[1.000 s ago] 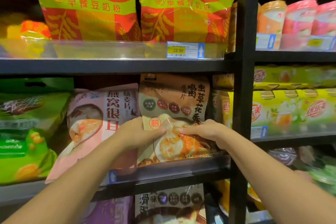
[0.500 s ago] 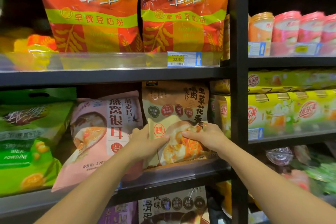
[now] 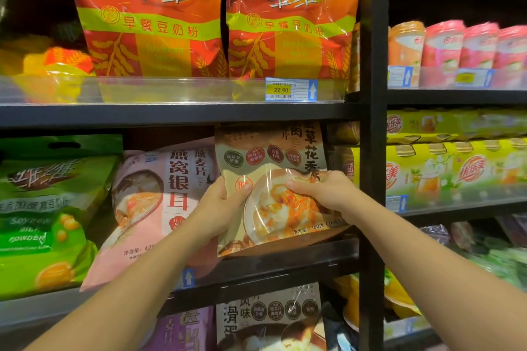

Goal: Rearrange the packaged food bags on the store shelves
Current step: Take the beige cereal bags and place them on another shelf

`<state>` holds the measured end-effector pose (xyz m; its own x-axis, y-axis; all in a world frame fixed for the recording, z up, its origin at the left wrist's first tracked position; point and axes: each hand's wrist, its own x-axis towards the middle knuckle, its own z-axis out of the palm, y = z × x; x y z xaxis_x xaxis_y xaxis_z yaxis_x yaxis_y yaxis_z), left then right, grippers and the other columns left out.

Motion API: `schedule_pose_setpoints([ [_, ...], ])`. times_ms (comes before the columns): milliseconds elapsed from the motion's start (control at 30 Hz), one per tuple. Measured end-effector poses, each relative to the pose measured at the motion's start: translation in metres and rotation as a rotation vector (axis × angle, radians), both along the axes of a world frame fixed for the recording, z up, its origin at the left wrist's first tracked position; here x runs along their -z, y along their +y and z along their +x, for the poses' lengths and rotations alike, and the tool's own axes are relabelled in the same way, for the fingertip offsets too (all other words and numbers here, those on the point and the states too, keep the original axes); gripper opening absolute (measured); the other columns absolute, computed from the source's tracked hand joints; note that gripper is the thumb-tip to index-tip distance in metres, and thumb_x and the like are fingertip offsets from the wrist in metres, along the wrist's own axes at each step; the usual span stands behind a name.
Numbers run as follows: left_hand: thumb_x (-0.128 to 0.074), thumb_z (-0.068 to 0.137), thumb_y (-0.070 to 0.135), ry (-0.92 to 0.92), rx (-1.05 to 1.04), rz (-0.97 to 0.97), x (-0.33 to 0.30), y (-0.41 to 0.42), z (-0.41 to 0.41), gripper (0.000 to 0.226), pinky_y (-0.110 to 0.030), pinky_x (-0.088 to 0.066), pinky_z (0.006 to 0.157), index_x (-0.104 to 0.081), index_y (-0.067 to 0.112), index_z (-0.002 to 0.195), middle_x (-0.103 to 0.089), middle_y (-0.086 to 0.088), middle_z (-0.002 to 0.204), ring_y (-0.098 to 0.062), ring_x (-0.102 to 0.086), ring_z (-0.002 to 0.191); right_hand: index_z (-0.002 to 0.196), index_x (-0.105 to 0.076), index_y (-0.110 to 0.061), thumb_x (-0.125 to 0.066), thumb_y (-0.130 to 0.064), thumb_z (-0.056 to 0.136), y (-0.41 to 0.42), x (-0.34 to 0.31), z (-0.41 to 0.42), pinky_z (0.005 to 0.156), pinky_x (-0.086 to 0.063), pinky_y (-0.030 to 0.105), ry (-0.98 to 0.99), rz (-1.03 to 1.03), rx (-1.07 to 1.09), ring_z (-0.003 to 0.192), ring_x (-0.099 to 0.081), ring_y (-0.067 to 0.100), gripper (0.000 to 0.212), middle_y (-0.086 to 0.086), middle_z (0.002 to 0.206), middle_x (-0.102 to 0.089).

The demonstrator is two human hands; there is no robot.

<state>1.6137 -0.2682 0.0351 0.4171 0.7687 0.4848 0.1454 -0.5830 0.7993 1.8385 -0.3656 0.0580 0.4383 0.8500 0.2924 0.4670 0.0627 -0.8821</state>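
Observation:
A tan food bag [image 3: 273,157] with a bowl picture stands upright at the right end of the middle shelf [image 3: 285,259]. My left hand [image 3: 219,208] grips its left edge, thumb on the front. My right hand [image 3: 322,194] grips its right side, fingers pressed into the clear film. A pink oatmeal bag [image 3: 159,196] leans beside it on the left, partly behind my left forearm. A green soybean powder bag [image 3: 48,208] fills the shelf's left end.
Two large orange bags [image 3: 148,17] stand on the upper shelf above a 22.90 price tag [image 3: 291,90]. A black upright post [image 3: 373,151] borders the bay on the right. Beyond it sit yellow drink boxes [image 3: 456,168] and pink cups [image 3: 462,43]. More bags [image 3: 271,319] stand below.
The view has tilted and moved closer. Both hands keep their hold on the tan bag, which now stands a little higher and straighter against the shelf back.

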Motion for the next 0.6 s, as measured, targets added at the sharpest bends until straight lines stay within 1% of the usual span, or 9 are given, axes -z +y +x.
schedule_pose_setpoints([
  [67, -0.058, 0.103, 0.04, -0.033, -0.037, -0.012, -0.002, -0.003, 0.0, 0.03, -0.024, -0.049, 0.078, -0.058, 0.028, 0.129, -0.068, 0.016, 0.115, -0.004, -0.063, 0.106, 0.098, -0.065, -0.027, -0.083, -0.051, 0.083, -0.005, -0.001, -0.001, 0.065, -0.051, 0.026, -0.004, -0.017, 0.0, 0.086, -0.073, 0.013, 0.034, -0.004, 0.092, -0.078],
  [167, -0.059, 0.103, 0.038, -0.104, -0.045, -0.07, -0.005, -0.008, 0.001, 0.034, -0.027, -0.052, 0.078, -0.059, 0.023, 0.134, -0.07, 0.01, 0.119, -0.009, -0.065, 0.107, 0.096, -0.063, -0.03, -0.081, -0.053, 0.084, -0.014, -0.005, 0.0, 0.065, -0.05, 0.026, -0.009, -0.007, -0.01, 0.087, -0.072, 0.013, 0.032, -0.004, 0.096, -0.076],
  [267, -0.06, 0.103, 0.034, -0.152, -0.06, -0.169, -0.011, -0.015, 0.002, 0.032, -0.047, -0.055, 0.096, -0.061, 0.019, 0.131, -0.074, 0.001, 0.118, -0.022, -0.068, 0.11, 0.101, -0.068, -0.026, -0.079, -0.056, 0.086, -0.02, -0.009, 0.0, 0.065, -0.051, 0.027, -0.059, -0.007, -0.003, 0.085, -0.073, 0.013, 0.035, -0.004, 0.091, -0.077],
  [300, -0.06, 0.103, 0.034, -0.147, -0.063, -0.189, -0.014, -0.017, 0.002, 0.029, -0.049, -0.055, 0.097, -0.063, 0.019, 0.129, -0.075, 0.0, 0.115, -0.024, -0.07, 0.109, 0.101, -0.069, -0.024, -0.077, -0.057, 0.087, -0.022, -0.011, 0.0, 0.066, -0.052, 0.028, -0.093, -0.008, 0.004, 0.085, -0.074, 0.014, 0.036, -0.004, 0.09, -0.078],
  [333, -0.06, 0.103, 0.033, -0.14, -0.061, -0.198, -0.016, -0.018, 0.001, 0.026, -0.048, -0.057, 0.094, -0.064, 0.021, 0.125, -0.077, 0.001, 0.111, -0.023, -0.072, 0.104, 0.1, -0.069, -0.024, -0.075, -0.057, 0.088, -0.023, -0.012, 0.0, 0.065, -0.052, 0.027, -0.12, -0.01, 0.009, 0.084, -0.074, 0.014, 0.036, -0.004, 0.089, -0.078],
  [400, -0.06, 0.103, 0.034, -0.13, -0.054, -0.199, -0.016, -0.023, 0.0, 0.015, -0.038, -0.059, 0.078, -0.067, 0.027, 0.115, -0.08, 0.008, 0.096, -0.016, -0.076, 0.09, 0.095, -0.069, -0.027, -0.074, -0.058, 0.089, -0.028, -0.012, 0.001, 0.062, -0.05, 0.025, -0.129, -0.019, 0.0, 0.082, -0.074, 0.011, 0.032, -0.006, 0.086, -0.078],
  [433, -0.06, 0.103, 0.034, -0.125, -0.056, -0.194, -0.015, -0.026, -0.002, 0.013, -0.036, -0.059, 0.075, -0.067, 0.03, 0.113, -0.08, 0.01, 0.094, -0.014, -0.076, 0.087, 0.094, -0.068, -0.028, -0.074, -0.058, 0.089, -0.03, -0.01, 0.002, 0.061, -0.049, 0.025, -0.119, -0.024, -0.011, 0.081, -0.074, 0.011, 0.031, -0.007, 0.085, -0.078],
  [533, -0.06, 0.102, 0.035, -0.094, -0.071, -0.167, -0.007, -0.035, -0.005, 0.015, -0.043, -0.059, 0.088, -0.066, 0.031, 0.115, -0.079, 0.007, 0.104, -0.017, -0.075, 0.097, 0.098, -0.072, -0.027, -0.077, -0.057, 0.088, -0.035, 0.003, 0.004, 0.067, -0.054, 0.027, -0.085, -0.019, -0.06, 0.085, -0.075, 0.012, 0.031, -0.007, 0.089, -0.079],
  [600, -0.062, 0.102, 0.035, -0.085, -0.079, -0.165, -0.002, -0.039, -0.008, 0.013, -0.043, -0.06, 0.087, -0.068, 0.029, 0.111, -0.08, 0.008, 0.102, -0.017, -0.076, 0.096, 0.1, -0.073, -0.027, -0.078, -0.055, 0.087, -0.037, 0.012, 0.006, 0.074, -0.057, 0.029, -0.057, -0.018, -0.09, 0.088, -0.076, 0.014, 0.032, -0.006, 0.092, -0.08],
])
